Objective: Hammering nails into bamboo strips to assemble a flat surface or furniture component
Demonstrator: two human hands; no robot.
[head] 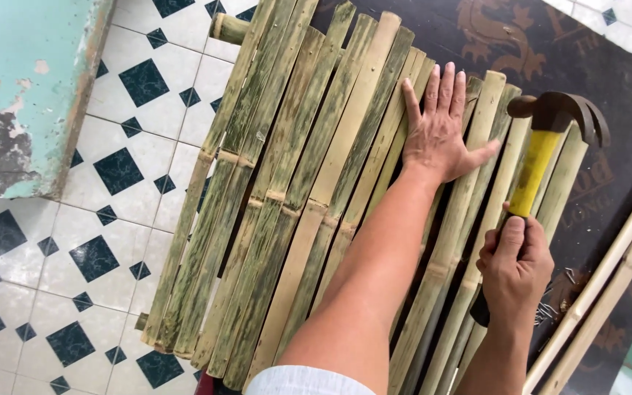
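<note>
A panel of several split bamboo slats (294,190) lies side by side, running from the lower left to the upper right. My left hand (440,128) rests flat on the slats near the panel's right side, fingers spread. My right hand (515,272) grips the black and yellow handle of a claw hammer (543,146). The hammer's dark head hangs above the rightmost slats, to the right of my left hand.
The panel lies partly on a dark printed board (550,51) and partly over a white floor with dark diamond tiles (111,241). Two loose bamboo strips (616,271) lie at the right. Small nails (550,303) are scattered near my right hand. A peeling turquoise wall (23,88) stands at the upper left.
</note>
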